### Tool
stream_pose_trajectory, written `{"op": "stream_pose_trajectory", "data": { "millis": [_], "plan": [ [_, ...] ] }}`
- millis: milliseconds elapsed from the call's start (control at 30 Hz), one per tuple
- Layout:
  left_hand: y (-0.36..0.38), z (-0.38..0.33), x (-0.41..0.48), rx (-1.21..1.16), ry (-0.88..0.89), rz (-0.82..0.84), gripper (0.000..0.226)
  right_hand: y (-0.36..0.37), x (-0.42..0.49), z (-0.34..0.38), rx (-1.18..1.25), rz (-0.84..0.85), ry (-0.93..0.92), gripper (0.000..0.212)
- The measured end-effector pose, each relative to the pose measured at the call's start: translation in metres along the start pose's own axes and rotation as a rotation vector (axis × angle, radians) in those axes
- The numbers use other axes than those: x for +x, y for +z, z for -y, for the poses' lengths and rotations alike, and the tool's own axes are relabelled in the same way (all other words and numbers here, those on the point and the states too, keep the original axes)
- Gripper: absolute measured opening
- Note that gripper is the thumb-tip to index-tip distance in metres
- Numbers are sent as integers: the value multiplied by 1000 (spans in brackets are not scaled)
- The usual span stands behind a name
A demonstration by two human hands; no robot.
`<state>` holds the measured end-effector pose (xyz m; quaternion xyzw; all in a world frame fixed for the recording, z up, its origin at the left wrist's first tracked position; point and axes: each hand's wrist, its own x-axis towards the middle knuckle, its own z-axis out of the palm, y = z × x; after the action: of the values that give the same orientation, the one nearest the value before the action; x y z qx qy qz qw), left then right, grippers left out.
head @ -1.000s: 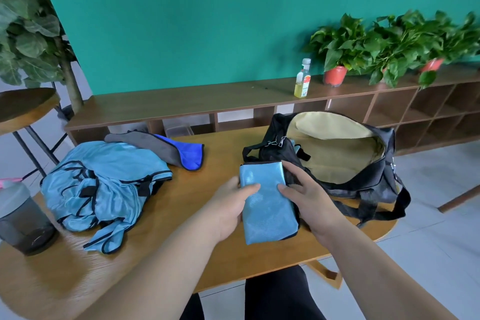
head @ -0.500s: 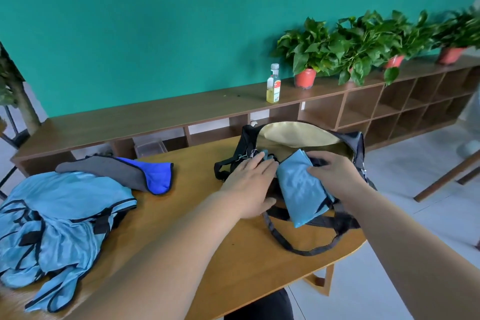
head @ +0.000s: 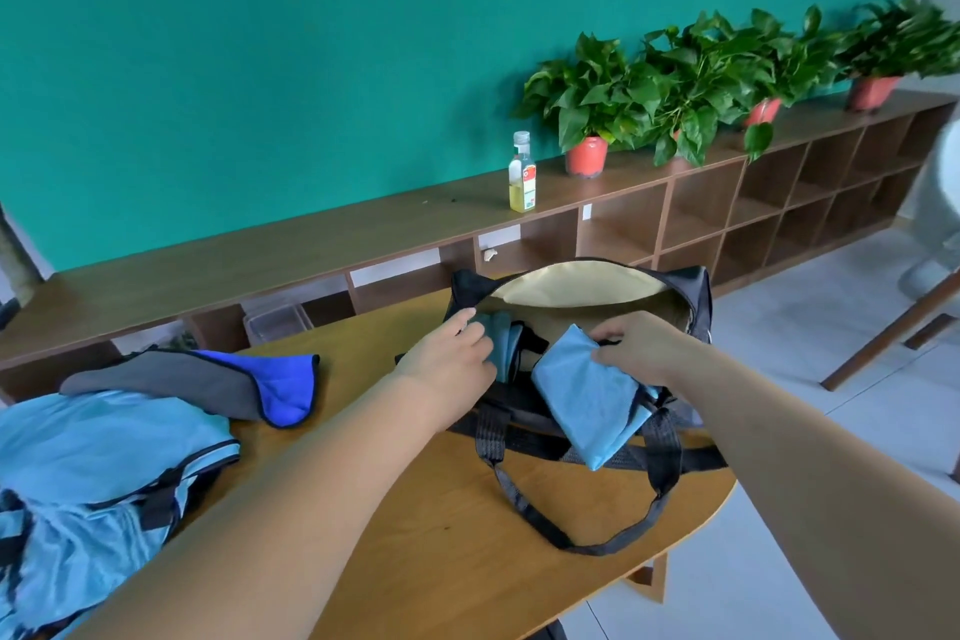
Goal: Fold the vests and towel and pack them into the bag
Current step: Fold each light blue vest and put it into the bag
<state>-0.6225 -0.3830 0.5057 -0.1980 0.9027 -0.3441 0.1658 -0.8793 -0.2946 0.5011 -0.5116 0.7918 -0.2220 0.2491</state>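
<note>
Center frame: right hand (head: 644, 346) is pinching the folded vest (head: 587, 400), left hand (head: 447, 359) curled fingers seemingly spreading the bag (head: 696, 291) open, so slide it in flat.

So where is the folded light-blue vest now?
Head view, right of centre: the folded vest lies across the near rim of the open black bag, gripped by the right hand, just right of the left hand.

No text is legible; the label on the bottle (head: 521, 177) is too small to read.
</note>
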Motion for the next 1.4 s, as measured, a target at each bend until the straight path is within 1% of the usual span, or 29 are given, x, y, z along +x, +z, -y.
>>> {"op": "stream_pose_trajectory", "data": {
  "millis": [67,133,200,267,400,467,533,600,633,700,733,800,833,900,1000,1067,1133,1200,1233,1300,1367,1400],
  "plan": [
    [-1,3,-5,19,-14,-50,39,-3,9,4,54,-3,29,32],
    [-1,6,-9,1,-22,-81,41,-1,19,9,108,-9,64,28],
    [0,8,-12,-41,-42,-101,46,4,31,14,164,-22,99,28],
    [-1,11,-13,-93,-63,-105,54,14,42,21,191,-22,109,34],
    [-1,13,-15,-248,-62,-55,66,35,61,44,208,24,70,33],
    [-3,13,-17,-357,-39,-36,62,41,68,55,167,46,70,37],
    [-5,15,-19,-444,-23,-28,55,44,77,66,178,21,77,34],
    [-7,18,-20,-514,-11,-32,52,50,88,74,300,3,100,27],
    [-8,19,-20,-548,-6,-36,53,55,93,75,419,-23,123,23],
    [-9,25,-19,-590,0,-51,54,67,101,80,580,-66,163,27],
    [-9,27,-18,-604,1,-58,54,74,104,81,558,-63,165,34],
    [-8,29,-17,-625,2,-78,54,91,107,78,329,-39,141,45],
    [-7,30,-17,-634,2,-89,54,98,108,77,206,-23,123,46],
    [-3,31,-17,-654,0,-112,54,108,112,73,76,6,113,46],
    [2,31,-17,-664,10,-150,55,110,120,72,21,18,105,42],
    [5,31,-16,-665,22,-171,56,110,129,70,78,12,101,34],
    [8,32,-14,-670,21,-183,56,113,133,66,142,21,115,33],
    [9,32,-13,-666,26,-192,56,116,133,66,39,45,124,39],
    [9,32,-13,-663,32,-194,56,118,130,67,-50,38,127,43],
    [11,32,-11,-661,41,-205,55,120,126,69,-177,-18,130,51],
    [13,31,-10,-653,45,-217,55,122,121,75,-264,-65,132,54],
    [15,31,-10,-646,46,-218,55,124,120,78,-254,-60,147,55]
  ]
}}
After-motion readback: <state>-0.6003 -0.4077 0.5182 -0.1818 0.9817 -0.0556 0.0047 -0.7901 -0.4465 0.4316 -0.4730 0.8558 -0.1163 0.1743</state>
